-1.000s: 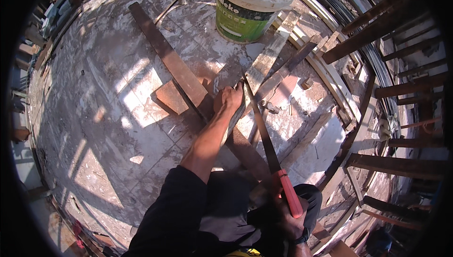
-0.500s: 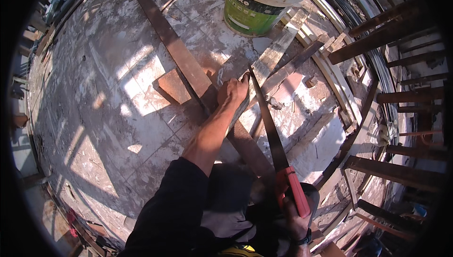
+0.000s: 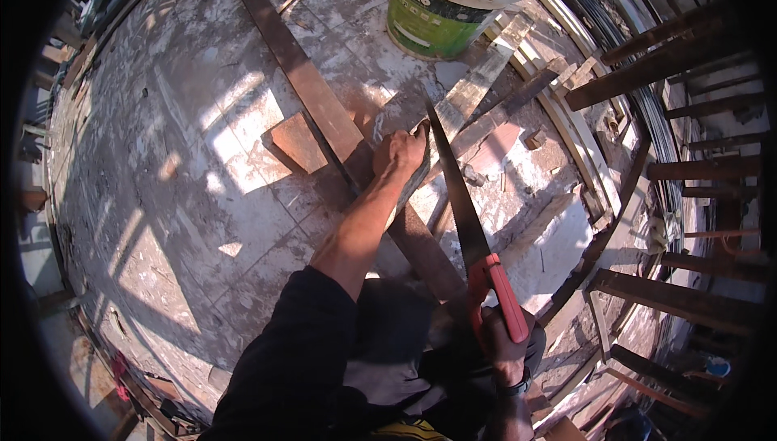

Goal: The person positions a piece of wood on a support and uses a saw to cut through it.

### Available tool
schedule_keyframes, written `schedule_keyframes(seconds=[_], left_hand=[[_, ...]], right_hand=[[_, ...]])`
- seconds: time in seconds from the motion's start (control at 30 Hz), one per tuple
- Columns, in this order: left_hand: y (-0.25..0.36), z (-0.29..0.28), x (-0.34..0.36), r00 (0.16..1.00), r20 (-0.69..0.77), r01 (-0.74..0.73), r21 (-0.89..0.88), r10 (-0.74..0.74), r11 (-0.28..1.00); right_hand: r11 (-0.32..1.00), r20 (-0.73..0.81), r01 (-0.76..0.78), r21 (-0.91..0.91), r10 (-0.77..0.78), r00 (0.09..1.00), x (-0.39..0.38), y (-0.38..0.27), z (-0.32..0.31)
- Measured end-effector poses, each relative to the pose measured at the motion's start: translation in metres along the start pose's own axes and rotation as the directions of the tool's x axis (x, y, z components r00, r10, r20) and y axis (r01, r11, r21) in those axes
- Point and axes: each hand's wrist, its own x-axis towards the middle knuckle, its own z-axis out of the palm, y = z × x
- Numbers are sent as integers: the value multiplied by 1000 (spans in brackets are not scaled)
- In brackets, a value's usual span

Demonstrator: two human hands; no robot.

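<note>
My left hand grips a weathered pale plank near the centre, fingers curled at its edge. The plank lies diagonally across a dark brown board. My right hand, low at the right, is closed on the red handle of a handsaw. The long dark blade reaches up to the plank just right of my left fingers, its teeth partly visible along one edge. An orange-brown block rests beside the brown board.
A green-and-white bucket stands beyond the plank. Pale timber lengths lie at the right, with dark wooden bars and bundled metal rods beside them. The dusty tiled floor has patches of sunlight and scattered debris.
The saw and my right hand have moved upward, with a little sideways shift. The whole view has shifted slightly since a second ago; my left hand stays gripping the plank.
</note>
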Motion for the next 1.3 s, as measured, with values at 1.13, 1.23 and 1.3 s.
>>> schedule_keyframes(seconds=[1.13,1.23,1.3], left_hand=[[-46,34,20,967,2,246,-264,-254,933],[-85,67,28,972,-10,227,-237,-236,945],[-41,57,19,973,-2,226,-214,-232,950]], right_hand=[[991,39,0,136,-6,999,15,26,44],[932,3,137,335,-146,989,100,9,97],[961,-6,103,257,-105,994,68,37,68]])
